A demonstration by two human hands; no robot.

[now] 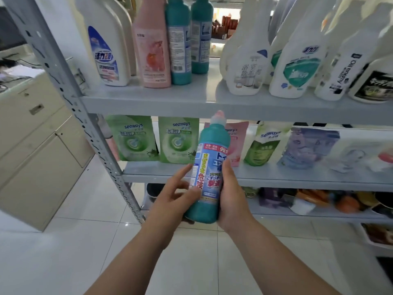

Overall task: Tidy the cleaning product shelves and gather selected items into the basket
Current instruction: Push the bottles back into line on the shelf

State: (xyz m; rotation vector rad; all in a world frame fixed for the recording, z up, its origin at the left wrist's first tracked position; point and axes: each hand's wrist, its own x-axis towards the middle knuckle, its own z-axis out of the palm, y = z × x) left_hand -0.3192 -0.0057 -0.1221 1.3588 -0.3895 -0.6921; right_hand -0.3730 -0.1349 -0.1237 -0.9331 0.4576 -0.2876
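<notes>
Teal bottle (209,158) is held in mid-air in front of the shelves, between both hands; its long axis runs nearly upright, pink cap (219,119) up and leaning slightly right, base down. Right hand (231,201) wraps round its lower right side, thumb on the label. Left hand (172,201) touches the left side with fingers spread and fairly straight, forefinger along the label edge. Behind, the middle shelf (276,179) carries green pouches (131,139) and a pink pouch (238,141), standing. Farther up, the top shelf (170,103) holds two matching teal bottles (178,39) beside a pink bottle (153,50); white sprays (295,67) stand to the right.
</notes>
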